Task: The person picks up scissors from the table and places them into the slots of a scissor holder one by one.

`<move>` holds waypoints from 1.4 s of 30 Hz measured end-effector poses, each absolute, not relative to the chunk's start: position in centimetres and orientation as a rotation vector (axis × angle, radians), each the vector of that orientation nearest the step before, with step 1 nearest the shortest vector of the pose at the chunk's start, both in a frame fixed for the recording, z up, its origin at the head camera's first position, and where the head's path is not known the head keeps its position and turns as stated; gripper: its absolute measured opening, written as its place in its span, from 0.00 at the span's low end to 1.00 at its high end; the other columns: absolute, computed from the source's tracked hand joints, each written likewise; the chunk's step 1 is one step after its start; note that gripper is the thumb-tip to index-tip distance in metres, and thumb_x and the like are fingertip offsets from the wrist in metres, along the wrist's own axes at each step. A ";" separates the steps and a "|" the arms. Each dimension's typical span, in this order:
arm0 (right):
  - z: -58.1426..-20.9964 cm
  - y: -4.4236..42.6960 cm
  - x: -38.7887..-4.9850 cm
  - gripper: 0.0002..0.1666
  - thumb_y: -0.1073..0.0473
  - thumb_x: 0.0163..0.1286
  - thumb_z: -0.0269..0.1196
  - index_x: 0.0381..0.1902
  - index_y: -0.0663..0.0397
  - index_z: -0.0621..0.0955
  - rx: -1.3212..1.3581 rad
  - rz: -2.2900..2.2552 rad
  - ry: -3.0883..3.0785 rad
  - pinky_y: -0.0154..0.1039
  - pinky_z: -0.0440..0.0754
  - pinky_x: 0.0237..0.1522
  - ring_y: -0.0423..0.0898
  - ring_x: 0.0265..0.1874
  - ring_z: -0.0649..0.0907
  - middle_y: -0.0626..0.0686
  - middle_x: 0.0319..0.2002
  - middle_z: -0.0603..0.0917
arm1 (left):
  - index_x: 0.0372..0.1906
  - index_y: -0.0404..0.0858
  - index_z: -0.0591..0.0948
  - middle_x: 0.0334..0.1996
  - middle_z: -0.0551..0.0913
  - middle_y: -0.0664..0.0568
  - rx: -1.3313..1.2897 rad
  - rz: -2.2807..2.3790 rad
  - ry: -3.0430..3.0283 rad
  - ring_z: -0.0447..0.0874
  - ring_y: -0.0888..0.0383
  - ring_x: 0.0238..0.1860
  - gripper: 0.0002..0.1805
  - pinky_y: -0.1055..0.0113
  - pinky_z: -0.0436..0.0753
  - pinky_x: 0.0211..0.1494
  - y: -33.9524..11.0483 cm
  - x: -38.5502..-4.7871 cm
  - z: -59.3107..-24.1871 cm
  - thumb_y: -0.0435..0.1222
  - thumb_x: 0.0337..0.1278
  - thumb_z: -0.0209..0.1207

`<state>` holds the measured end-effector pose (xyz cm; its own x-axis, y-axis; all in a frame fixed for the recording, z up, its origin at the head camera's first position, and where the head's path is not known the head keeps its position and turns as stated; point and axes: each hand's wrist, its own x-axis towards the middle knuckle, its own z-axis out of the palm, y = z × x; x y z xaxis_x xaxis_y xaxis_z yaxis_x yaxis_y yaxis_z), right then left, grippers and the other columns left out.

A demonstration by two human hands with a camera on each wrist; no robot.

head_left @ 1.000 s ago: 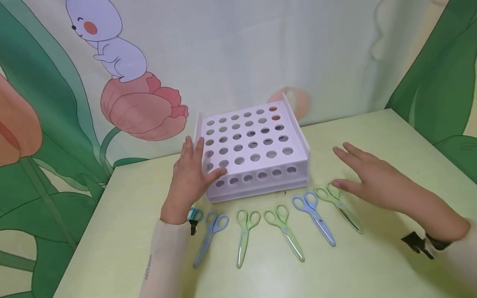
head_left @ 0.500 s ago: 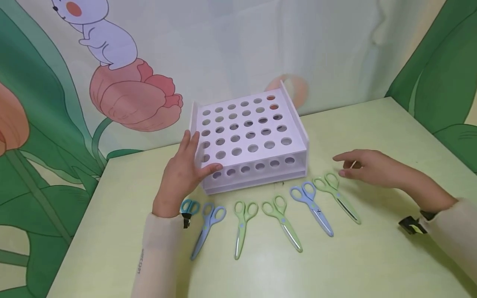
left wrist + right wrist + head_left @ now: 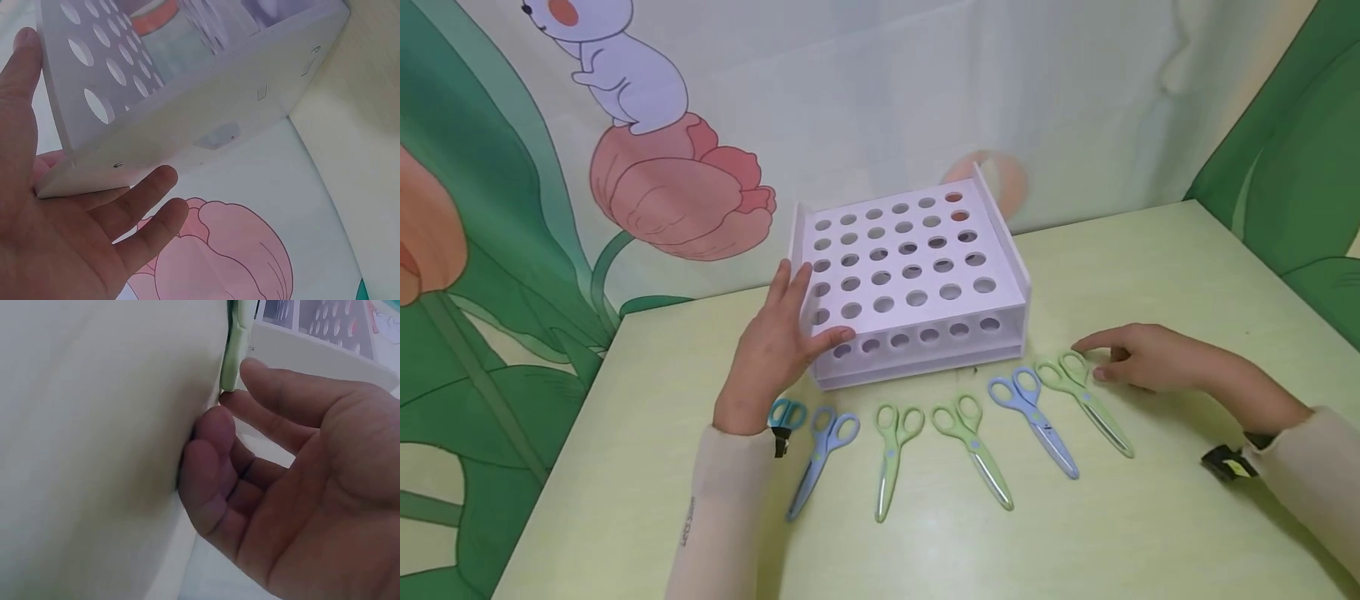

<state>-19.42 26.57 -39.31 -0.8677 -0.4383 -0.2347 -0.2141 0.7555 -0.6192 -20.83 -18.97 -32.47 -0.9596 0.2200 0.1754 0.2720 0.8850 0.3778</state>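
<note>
The left hand is resting unclenched against the rack while the nearer right hand is sitting half-curled, gripping nothing, just right of the rightmost scissors, whose handles are pointing toward the desk's back edge.

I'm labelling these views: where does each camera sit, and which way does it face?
Head: on the head, facing forward and down at the white rack, scissors and table; left hand, right hand and both sleeves show.
Left wrist: on that wrist, facing past the palm to the rack's side panel; palm and fingers show.
Right wrist: on that wrist, facing past the bent fingers along the table to a green handle; right hand shows.
Shared: head and left wrist both show the rack and pink flower print.
</note>
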 end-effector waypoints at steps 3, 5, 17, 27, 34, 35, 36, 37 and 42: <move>-39.5 26.3 -19.3 0.28 0.59 0.73 0.63 0.69 0.57 0.75 -0.528 -0.828 2.620 0.39 0.68 0.29 0.44 0.21 0.68 0.47 0.18 0.66 | 0.82 0.40 0.51 0.81 0.43 0.40 -0.384 -0.614 -2.933 0.65 0.35 0.70 0.58 0.42 0.72 0.63 -18.8 -20.9 -32.3 0.59 0.55 0.69; -39.6 26.0 -19.4 0.27 0.58 0.74 0.62 0.69 0.54 0.76 -0.534 -0.816 2.641 0.41 0.68 0.31 0.45 0.23 0.68 0.47 0.20 0.66 | 0.81 0.40 0.52 0.81 0.43 0.40 -0.386 -0.622 -2.932 0.64 0.36 0.71 0.58 0.42 0.72 0.63 -18.7 -20.9 -32.3 0.58 0.54 0.69; -39.4 26.0 -19.8 0.05 0.68 0.69 0.63 0.38 0.54 0.78 -0.564 -0.711 2.725 0.41 0.70 0.27 0.45 0.24 0.71 0.48 0.24 0.73 | 0.81 0.40 0.52 0.81 0.43 0.40 -0.386 -0.667 -2.918 0.61 0.38 0.73 0.58 0.43 0.70 0.65 -19.0 -20.9 -32.4 0.57 0.54 0.70; -39.2 27.1 -19.9 0.04 0.71 0.73 0.54 0.38 0.59 0.75 -0.531 -0.785 2.713 0.40 0.72 0.27 0.46 0.23 0.74 0.48 0.24 0.74 | 0.81 0.39 0.53 0.81 0.42 0.40 -0.388 -0.681 -2.923 0.61 0.39 0.73 0.58 0.43 0.72 0.64 -19.0 -21.0 -32.6 0.57 0.54 0.70; -38.5 27.5 -20.3 0.07 0.75 0.73 0.55 0.46 0.67 0.76 -0.492 -1.196 2.594 0.41 0.83 0.28 0.49 0.24 0.82 0.54 0.30 0.79 | 0.81 0.40 0.54 0.81 0.42 0.41 -0.378 -0.694 -2.919 0.63 0.39 0.72 0.56 0.43 0.72 0.64 -19.1 -21.1 -32.8 0.58 0.55 0.69; -38.3 27.6 -20.3 0.08 0.75 0.72 0.56 0.48 0.68 0.76 -0.494 -1.241 2.571 0.41 0.84 0.30 0.50 0.25 0.83 0.55 0.31 0.80 | 0.81 0.40 0.54 0.81 0.43 0.41 -0.376 -0.694 -2.917 0.63 0.39 0.72 0.56 0.44 0.72 0.64 -19.1 -21.1 -32.8 0.58 0.55 0.69; -38.1 27.7 -20.3 0.10 0.74 0.72 0.56 0.50 0.69 0.77 -0.498 -1.270 2.556 0.42 0.85 0.31 0.50 0.26 0.83 0.56 0.32 0.80 | 0.81 0.40 0.54 0.81 0.43 0.41 -0.373 -0.694 -2.916 0.63 0.39 0.72 0.56 0.44 0.72 0.64 -19.1 -21.1 -32.8 0.58 0.55 0.69; -37.9 27.8 -20.2 0.12 0.74 0.72 0.57 0.52 0.69 0.77 -0.500 -1.288 2.549 0.42 0.85 0.31 0.51 0.27 0.83 0.57 0.33 0.81 | 0.81 0.40 0.55 0.81 0.43 0.41 -0.371 -0.696 -2.915 0.64 0.39 0.72 0.56 0.44 0.72 0.64 -19.1 -21.1 -32.8 0.58 0.55 0.69; -36.8 28.0 -20.1 0.17 0.73 0.72 0.59 0.58 0.71 0.77 -0.513 -1.340 2.530 0.44 0.86 0.33 0.50 0.32 0.84 0.58 0.37 0.82 | 0.81 0.40 0.55 0.81 0.44 0.41 -0.359 -0.688 -2.913 0.64 0.39 0.71 0.56 0.44 0.72 0.64 -19.1 -21.1 -32.6 0.58 0.54 0.69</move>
